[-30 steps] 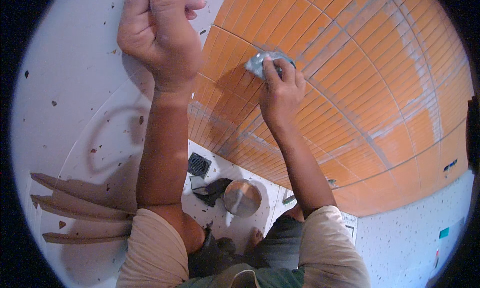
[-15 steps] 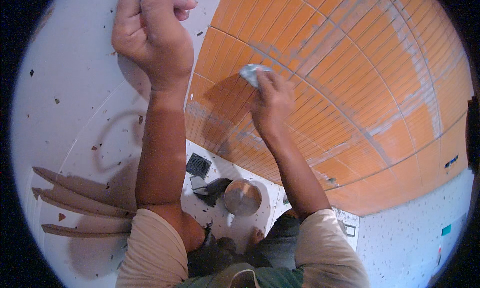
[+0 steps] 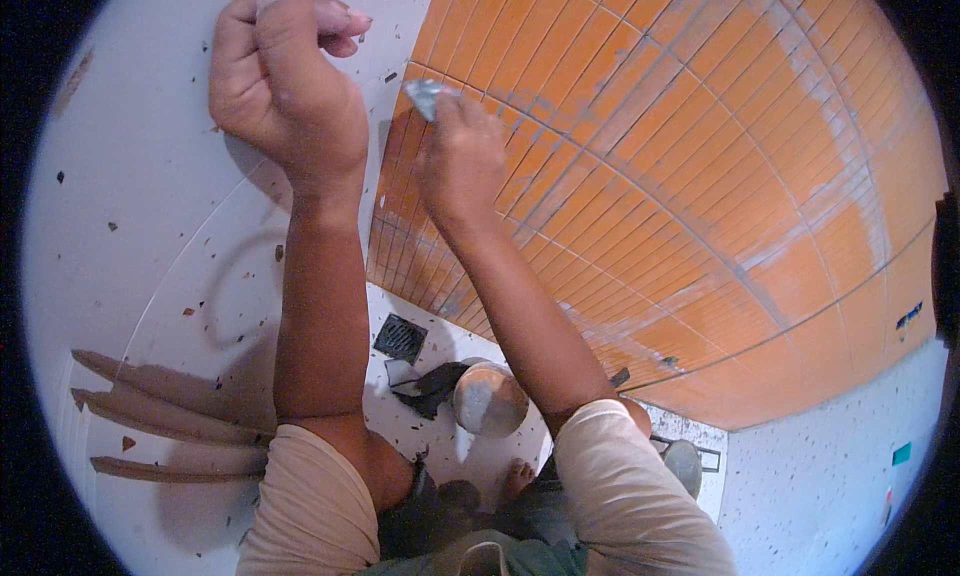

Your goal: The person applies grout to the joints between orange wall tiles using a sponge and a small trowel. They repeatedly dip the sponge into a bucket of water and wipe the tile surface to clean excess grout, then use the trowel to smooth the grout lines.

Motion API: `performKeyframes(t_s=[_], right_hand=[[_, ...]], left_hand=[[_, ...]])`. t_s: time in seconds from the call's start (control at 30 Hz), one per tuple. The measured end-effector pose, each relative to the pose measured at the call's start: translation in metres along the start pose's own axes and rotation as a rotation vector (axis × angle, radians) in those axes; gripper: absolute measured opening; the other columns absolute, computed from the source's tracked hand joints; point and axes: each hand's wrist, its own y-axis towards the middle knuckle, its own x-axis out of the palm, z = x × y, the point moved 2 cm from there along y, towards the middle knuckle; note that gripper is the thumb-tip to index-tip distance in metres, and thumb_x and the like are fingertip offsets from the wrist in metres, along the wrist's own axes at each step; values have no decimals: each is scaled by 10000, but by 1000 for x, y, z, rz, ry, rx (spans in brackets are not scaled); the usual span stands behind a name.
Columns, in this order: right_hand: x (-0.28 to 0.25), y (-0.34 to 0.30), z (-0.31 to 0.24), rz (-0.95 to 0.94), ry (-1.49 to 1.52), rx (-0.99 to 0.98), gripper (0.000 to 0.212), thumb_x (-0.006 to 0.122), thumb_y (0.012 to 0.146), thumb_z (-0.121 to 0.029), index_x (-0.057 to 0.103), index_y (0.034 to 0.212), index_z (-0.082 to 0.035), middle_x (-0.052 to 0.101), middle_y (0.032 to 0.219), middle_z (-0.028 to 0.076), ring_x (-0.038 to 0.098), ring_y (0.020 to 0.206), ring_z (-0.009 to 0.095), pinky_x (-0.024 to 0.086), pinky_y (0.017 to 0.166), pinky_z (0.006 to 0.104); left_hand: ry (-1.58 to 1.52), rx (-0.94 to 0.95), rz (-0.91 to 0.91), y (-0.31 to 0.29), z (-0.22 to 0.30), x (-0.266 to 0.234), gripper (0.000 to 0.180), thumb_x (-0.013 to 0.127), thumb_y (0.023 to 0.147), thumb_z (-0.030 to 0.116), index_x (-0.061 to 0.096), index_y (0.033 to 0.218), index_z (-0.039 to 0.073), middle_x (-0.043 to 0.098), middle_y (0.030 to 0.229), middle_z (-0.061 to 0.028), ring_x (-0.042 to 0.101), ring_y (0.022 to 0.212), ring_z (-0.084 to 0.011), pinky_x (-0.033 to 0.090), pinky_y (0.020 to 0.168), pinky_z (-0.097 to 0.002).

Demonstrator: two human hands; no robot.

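Observation:
My right hand point(image 3: 462, 161) grips a small, pale blue-grey pad point(image 3: 430, 98) against the orange ribbed tile wall point(image 3: 620, 236), close to its left edge. Whether the pad is sponge or folded cloth is not plain. Grey grout streaks smear the tiles and their joints. Higher up on the left, my left hand point(image 3: 290, 91) is raised in front of the white speckled wall point(image 3: 150, 186), its fingers curled in. Anything inside those fingers is hidden.
Below, a round bucket point(image 3: 490, 400) stands on the white speckled floor beside a dark cloth point(image 3: 432, 388) and a black square drain grate point(image 3: 400, 337). Another round container point(image 3: 684, 466) shows past my right sleeve. My bare foot point(image 3: 518, 476) is near the bucket.
My right hand has moved left and up across the orange tiles with the pad, reaching the wall's left edge. My left hand has shifted slightly left, still curled.

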Motion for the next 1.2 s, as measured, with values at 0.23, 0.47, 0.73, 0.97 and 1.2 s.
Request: performKeyframes(t_s=[0.23,0.47,0.73,0.97,1.2], right_hand=[[-24,12,-6,105,-69,-195,351,631,712,-12,678,1060,-33,648,1038,131,602,919,322,469,785,416],[5,-7,12,-92,-180,-260,321,607,747,-64,679,1060,-61,634,1018,93,588,895,284,449,743,410],[-20,1,19,-135,-246,-318,329,615,723,-48,689,1042,-88,646,1009,74,591,901,283,448,746,406],[-32,3,23,-6,-263,-309,357,608,737,-48,675,1086,-86,624,1012,60,568,911,267,439,758,396],[-32,-3,16,-206,-175,-427,277,610,755,-80,685,1021,-93,611,962,43,560,911,249,424,768,385]], left_hand=[[-22,-49,-28,-1,4,-1,189,572,903,145,620,904,-37,608,654,-92,601,590,-170,453,523,-254],[-39,-8,-46,-3,-6,-5,205,562,915,146,617,906,-52,628,659,-93,603,583,-167,458,529,-256],[-40,50,-84,0,-8,-6,225,559,932,157,615,918,-60,635,669,-103,611,588,-166,463,538,-269],[-22,-20,-34,-1,0,-2,239,558,947,178,616,917,-52,613,654,-85,615,596,-174,463,550,-272],[-35,-24,-49,1,-3,-2,215,568,931,159,615,912,-49,622,666,-97,613,598,-168,467,552,-269]])
